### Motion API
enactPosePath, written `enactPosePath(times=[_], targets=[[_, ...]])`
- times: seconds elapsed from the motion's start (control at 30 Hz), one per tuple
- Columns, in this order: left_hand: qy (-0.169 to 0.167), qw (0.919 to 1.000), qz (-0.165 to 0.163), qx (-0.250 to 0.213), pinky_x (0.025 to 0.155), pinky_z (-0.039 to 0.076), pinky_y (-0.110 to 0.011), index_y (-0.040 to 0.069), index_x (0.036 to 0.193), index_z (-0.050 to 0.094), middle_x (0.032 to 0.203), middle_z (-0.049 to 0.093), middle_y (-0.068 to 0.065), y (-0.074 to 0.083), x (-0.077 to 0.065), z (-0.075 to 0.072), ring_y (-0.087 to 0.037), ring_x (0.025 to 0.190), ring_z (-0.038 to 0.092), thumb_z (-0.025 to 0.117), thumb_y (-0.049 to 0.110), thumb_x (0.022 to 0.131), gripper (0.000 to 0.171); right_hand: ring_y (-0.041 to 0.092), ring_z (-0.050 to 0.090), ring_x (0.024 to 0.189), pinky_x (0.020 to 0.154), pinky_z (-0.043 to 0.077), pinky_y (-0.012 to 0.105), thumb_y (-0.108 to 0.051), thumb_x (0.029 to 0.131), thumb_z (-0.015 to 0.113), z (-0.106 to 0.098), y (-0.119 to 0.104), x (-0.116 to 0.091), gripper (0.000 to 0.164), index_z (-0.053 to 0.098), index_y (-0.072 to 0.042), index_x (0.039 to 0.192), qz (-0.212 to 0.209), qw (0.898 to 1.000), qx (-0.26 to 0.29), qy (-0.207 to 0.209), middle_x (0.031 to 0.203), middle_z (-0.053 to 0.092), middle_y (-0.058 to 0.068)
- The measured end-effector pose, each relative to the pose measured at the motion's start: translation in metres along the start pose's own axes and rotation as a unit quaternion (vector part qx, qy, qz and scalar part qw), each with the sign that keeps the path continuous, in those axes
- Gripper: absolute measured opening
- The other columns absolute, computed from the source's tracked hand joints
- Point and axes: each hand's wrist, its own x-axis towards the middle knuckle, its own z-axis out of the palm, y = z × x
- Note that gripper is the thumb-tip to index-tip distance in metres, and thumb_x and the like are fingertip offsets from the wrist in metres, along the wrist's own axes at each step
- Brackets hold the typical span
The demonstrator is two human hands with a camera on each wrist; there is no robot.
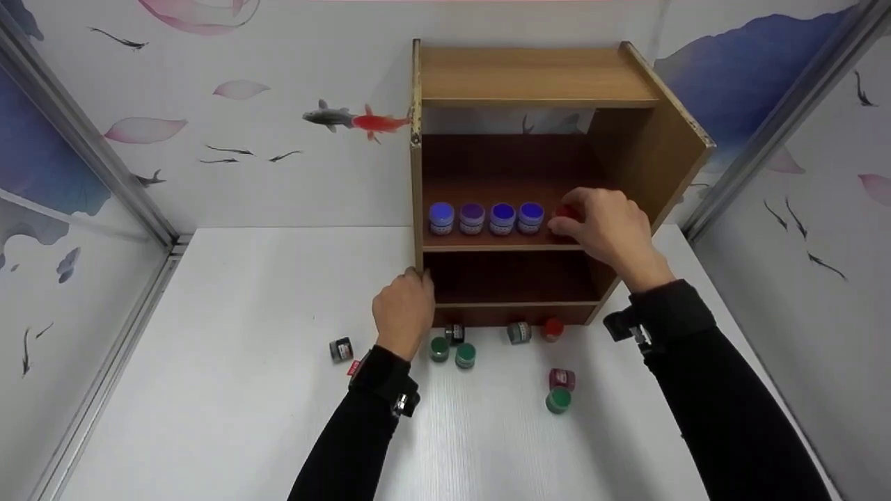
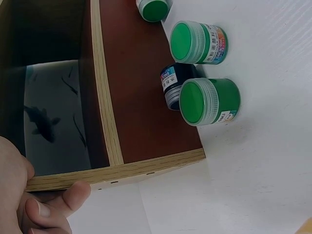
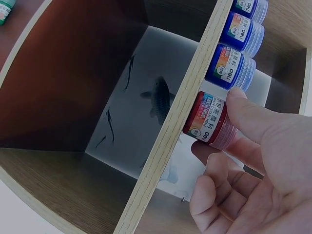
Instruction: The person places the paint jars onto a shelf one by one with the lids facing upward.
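Observation:
My right hand (image 1: 609,226) pinches a red paint jar (image 3: 209,119) between thumb and fingers at the right end of the wooden shelf unit's (image 1: 536,76) middle board. To its left on that board stand a row of blue and purple paint jars, the closest being a dark blue jar (image 1: 530,218). In the right wrist view the red jar stands at the board's front edge, its label facing out. My left hand (image 1: 405,309) grips the front edge of the unit's left side panel (image 2: 161,165), low down, with fingers curled round it.
Before the unit lie green jars (image 1: 466,355), a black jar (image 1: 454,334), a grey jar (image 1: 519,332) and a red jar (image 1: 553,329). Farther forward are a dark red jar (image 1: 562,379) and a green one. Another dark jar (image 1: 341,349) lies left. Printed walls enclose the white table (image 1: 243,390).

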Motion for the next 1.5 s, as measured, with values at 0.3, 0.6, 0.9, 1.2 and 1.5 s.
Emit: enactPosePath(times=[0.3,0.6,0.9,1.2,1.5], targets=[[-0.006,0.9999,-0.008,-0.006,0.047,0.051,-0.041,0.003,0.081,0.067,0.064,0.067,-0.011,0.001,0.0,0.0,-0.026,0.053,0.065,0.046,0.032,0.102,0.041,0.034,0.058,0.095,0.079,0.047,0.05,-0.043,0.09,0.068,0.0,0.001,0.0,0.051,0.062,-0.007,0.126,-0.004,1.0,0.003,-0.001,0.118,0.065,0.018],[0.006,1.0,-0.004,-0.003,0.046,0.051,-0.041,0.003,0.08,0.066,0.064,0.067,-0.011,0.001,0.0,0.0,-0.027,0.053,0.065,0.048,0.032,0.102,0.041,0.034,0.057,0.097,0.08,0.046,0.049,-0.047,0.09,0.066,-0.001,0.003,-0.001,0.055,0.059,-0.008,0.128,0.002,1.0,0.004,-0.009,0.119,0.063,0.018],[-0.022,0.9996,-0.016,-0.013,0.047,0.05,-0.04,0.003,0.085,0.068,0.068,0.068,-0.011,0.001,0.001,0.001,-0.027,0.056,0.066,0.046,0.034,0.102,0.041,0.044,0.057,0.116,0.09,0.046,0.058,-0.052,0.094,0.057,-0.008,0.008,-0.007,0.06,0.055,-0.007,0.133,-0.002,1.0,-0.008,0.015,0.131,0.059,0.022],[-0.035,0.9991,-0.021,-0.01,0.048,0.05,-0.038,0.003,0.086,0.067,0.067,0.067,-0.01,0.001,0.001,-0.001,-0.023,0.054,0.064,0.044,0.034,0.103,0.042,0.034,0.063,0.084,0.071,0.046,0.045,-0.045,0.095,0.059,-0.021,0.013,-0.026,0.042,0.062,-0.008,0.116,-0.027,0.998,-0.003,0.063,0.102,0.069,0.016],[-0.03,0.9992,-0.021,-0.014,0.048,0.05,-0.039,0.003,0.086,0.068,0.068,0.068,-0.011,0.001,0.002,0.0,-0.026,0.055,0.065,0.045,0.034,0.103,0.042,0.018,0.049,0.068,0.06,0.04,0.029,-0.037,0.095,0.062,-0.023,0.028,-0.048,0.023,0.065,-0.014,0.092,-0.095,0.994,0.049,-0.024,0.075,0.056,0.003]])
